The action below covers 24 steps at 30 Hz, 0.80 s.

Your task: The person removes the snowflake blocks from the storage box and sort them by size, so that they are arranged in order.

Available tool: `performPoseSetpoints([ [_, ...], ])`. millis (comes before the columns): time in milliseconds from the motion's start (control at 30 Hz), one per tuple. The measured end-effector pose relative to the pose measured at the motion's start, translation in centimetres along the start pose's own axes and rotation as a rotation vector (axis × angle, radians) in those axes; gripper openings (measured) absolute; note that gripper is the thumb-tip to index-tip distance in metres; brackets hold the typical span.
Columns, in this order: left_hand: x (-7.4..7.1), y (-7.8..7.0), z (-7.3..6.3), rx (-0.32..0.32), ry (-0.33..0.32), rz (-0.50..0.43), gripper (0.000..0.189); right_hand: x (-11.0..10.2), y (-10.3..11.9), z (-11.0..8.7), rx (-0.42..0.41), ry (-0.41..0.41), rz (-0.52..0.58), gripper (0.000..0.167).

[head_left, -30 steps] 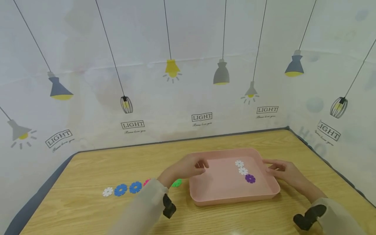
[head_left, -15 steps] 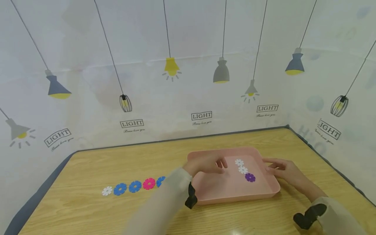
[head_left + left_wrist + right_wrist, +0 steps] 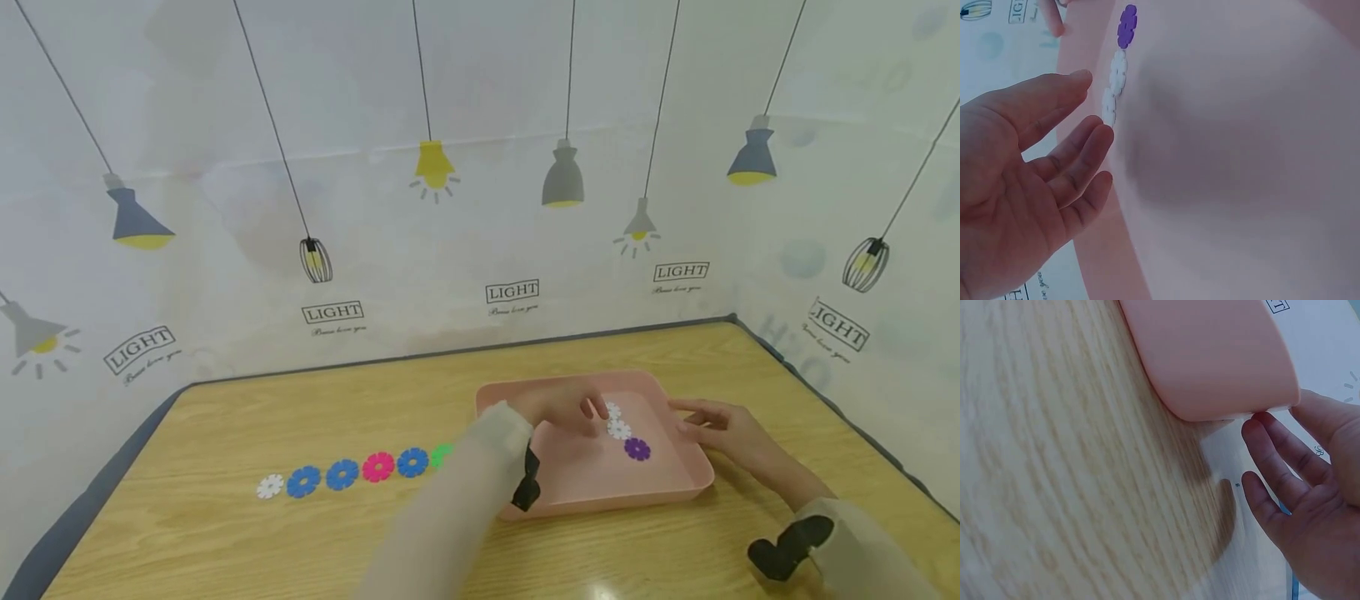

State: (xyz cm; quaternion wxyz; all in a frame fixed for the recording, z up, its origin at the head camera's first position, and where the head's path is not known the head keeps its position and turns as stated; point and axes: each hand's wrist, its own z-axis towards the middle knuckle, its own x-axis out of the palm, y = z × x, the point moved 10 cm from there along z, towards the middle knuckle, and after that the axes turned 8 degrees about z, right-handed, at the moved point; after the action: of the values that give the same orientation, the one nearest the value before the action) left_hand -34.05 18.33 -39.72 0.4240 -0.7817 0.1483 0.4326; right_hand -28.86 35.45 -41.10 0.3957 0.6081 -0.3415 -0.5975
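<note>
A shallow pink tray [image 3: 570,492] holds two white snowflake-shaped plastic discs [image 3: 618,429] and a purple one [image 3: 637,449], arranged in a line. My left hand [image 3: 566,406] reaches over the tray. In the left wrist view, its fingertips [image 3: 1102,136] are right by the nearer white disc [image 3: 1109,107], with thumb and fingers apart and nothing between them. At the tray's right side, my right hand [image 3: 727,429] touches the wall. The right wrist view shows its fingertips [image 3: 1254,430] against the tray's outer corner, other fingers loosely spread.
Left of the tray, a row of similar discs lies on the wooden table [image 3: 225,550]: white [image 3: 270,487], blue [image 3: 303,482], another blue, pink [image 3: 378,467], blue, and green [image 3: 441,457], partly hidden by the left sleeve. A lamp-patterned curtain [image 3: 420,250] stands behind the table.
My left hand has moved right across the tray, from its left rim to the white discs. More of the disc row now shows. The right hand stays at the tray's side.
</note>
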Motion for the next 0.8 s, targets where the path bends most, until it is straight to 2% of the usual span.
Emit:
performPoseSetpoints([
  [133, 0.2, -0.6, 1.3, 0.034, -0.002, 0.014, 0.029, -0.1, -0.2, 0.0, 0.009, 0.000, -0.011, 0.051],
  [300, 0.6, -0.9, 2.2, 0.029, 0.002, 0.049, 0.029, -0.1, -0.3, 0.1, 0.011, 0.002, -0.013, 0.051],
  [533, 1.3, -0.9, 2.6, 0.027, 0.022, 0.044, 0.031, -0.1, -0.3, 0.2, 0.007, 0.004, -0.014, 0.050],
  [800, 1.8, -0.5, 2.9, -0.017, 0.008, 0.049, 0.032, -0.1, -0.2, 0.1, -0.002, 0.003, -0.005, 0.049],
])
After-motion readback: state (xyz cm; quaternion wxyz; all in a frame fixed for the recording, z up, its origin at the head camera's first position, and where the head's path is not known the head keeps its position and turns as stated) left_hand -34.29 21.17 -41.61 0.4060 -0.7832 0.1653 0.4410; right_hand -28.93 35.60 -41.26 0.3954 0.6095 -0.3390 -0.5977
